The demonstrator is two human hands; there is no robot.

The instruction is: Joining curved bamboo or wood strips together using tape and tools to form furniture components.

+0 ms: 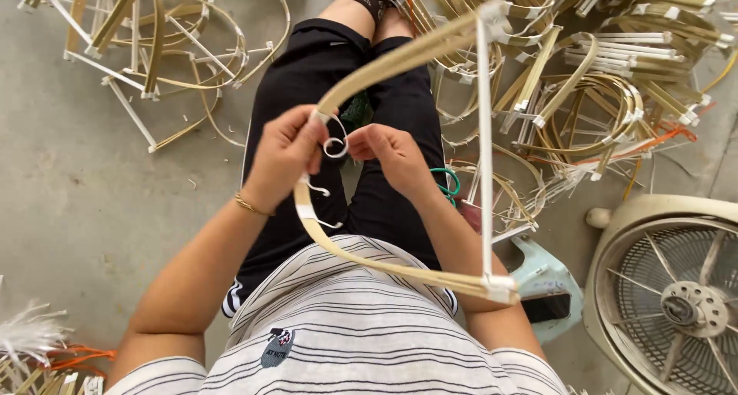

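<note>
I'm watching from the head cam: both hands are working at frame centre over the lap. The left hand (283, 153) is pinching the frame (400, 164) at its bent corner, fingers closed tight on the strip, prob. to keep the joint from springing apart while the tie goes on. The right hand (392, 153) is closing narrow on the end of a white tie (335, 145), which is curling into a loop betw. the two hands. The frame is a bowed shape of flat, pale bamboo-like strips w/ one straight white rod (485, 149) running 12 to 6 o'clock; white wrap is binding the corners at 1 and 5 o'clock. It's resting against the striped shirt, so the body is bracing it. Strips are looking smooth, springy, thin. Piles (615, 80) of similar frames are lying on the concrete floor (69, 203) at 11 and 2 o'clock, within reach. A cream fan (676, 303), metal grille, is sitting at 4 o'clock; a pale green stool (542, 280) is just beside it.
</note>
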